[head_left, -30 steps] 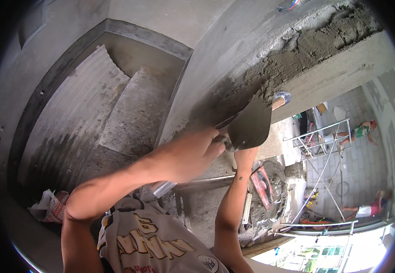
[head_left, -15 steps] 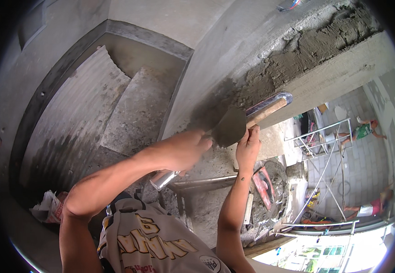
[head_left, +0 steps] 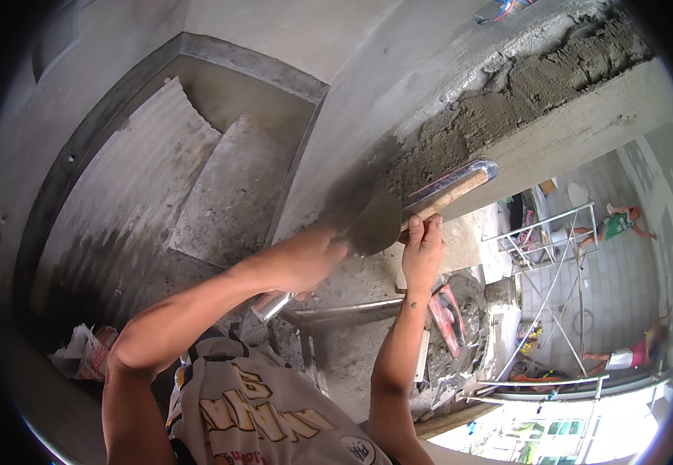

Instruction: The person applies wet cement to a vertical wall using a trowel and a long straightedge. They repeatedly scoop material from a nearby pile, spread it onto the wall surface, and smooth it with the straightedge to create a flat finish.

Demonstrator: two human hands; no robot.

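- Drawn leftward and down over the past second, the left hand has brought its trowel off the middle of the wooden-handled float, which now shows nearly whole.
- That left hand is curled round the trowel's handle, slightly blurred; a silver cylindrical end pokes out below it. The dark blade sits at mid-frame.
- The right hand, right of centre, grips the float's near end, thumb and fingers closed on the wood. Whether blade and float touch, I can't tell.
- Rough wet mortar coats the ledge at upper right.
- Lower right of centre lies a red tool.
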